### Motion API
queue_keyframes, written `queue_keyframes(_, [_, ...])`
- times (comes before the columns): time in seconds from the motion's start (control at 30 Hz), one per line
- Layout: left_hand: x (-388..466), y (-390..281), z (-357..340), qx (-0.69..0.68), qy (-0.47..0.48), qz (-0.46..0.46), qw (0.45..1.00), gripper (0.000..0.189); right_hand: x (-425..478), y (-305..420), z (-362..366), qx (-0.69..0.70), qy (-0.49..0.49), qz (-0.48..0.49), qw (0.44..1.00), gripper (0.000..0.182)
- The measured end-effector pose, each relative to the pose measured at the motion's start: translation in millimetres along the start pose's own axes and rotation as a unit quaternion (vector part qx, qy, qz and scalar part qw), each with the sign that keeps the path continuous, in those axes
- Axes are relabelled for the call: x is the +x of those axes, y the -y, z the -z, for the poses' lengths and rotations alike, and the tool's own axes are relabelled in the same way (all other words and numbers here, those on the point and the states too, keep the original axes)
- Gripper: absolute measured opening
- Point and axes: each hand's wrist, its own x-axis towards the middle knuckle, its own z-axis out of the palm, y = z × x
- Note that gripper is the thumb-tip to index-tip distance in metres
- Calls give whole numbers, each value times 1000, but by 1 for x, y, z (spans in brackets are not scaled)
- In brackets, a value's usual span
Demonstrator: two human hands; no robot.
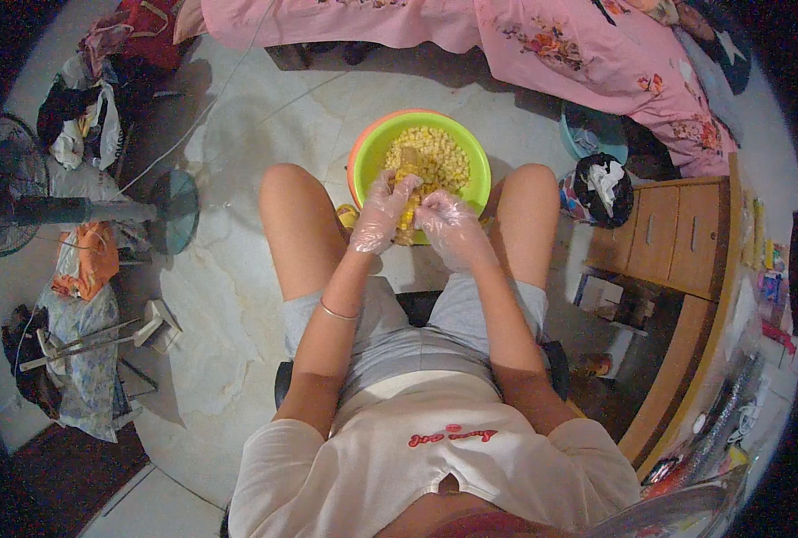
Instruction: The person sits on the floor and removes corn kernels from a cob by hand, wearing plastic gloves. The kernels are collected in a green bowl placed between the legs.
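A partly stripped corn cob lies lengthwise over the near side of a green plastic basin. My left hand, in a clear plastic glove, grips the cob from its left side. My right hand, gloved the same way, has its fingers curled against the cob's right side, at the rows of yellow kernels. Loose corn kernels fill much of the basin's bottom. Under the green basin an orange basin shows along the left and far edge. Both stand between my knees.
A standing fan and bagged items are at the left. A bed with a pink floral cover stands beyond the basins. At the right are a lined bin, a blue tub and a wooden desk with drawers.
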Motion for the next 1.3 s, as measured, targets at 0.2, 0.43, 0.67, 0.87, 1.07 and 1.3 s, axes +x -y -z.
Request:
queue_keyframes(0.2, [4,13,-5,49,-32,-56,997,55,0,3,4,-38,5,33,999,25])
queue_keyframes(0.43, [8,21,-7,71,-12,-101,992,53,5,-14,1,-70,0,54,996,23])
queue_keyframes(0.67, [-1,-6,-5,14,33,11,999,61,3,-11,3,-45,4,44,998,20])
queue_keyframes(0.87, [7,12,-5,-94,48,70,992,62,1,-9,4,-2,35,33,999,17])
queue_keyframes(1.07, [6,5,4,-237,62,147,958,40,-6,10,9,204,39,-38,977,25])
queue_keyframes(1.3, [5,9,-2,-239,27,89,966,44,1,2,10,116,-12,-32,993,29])
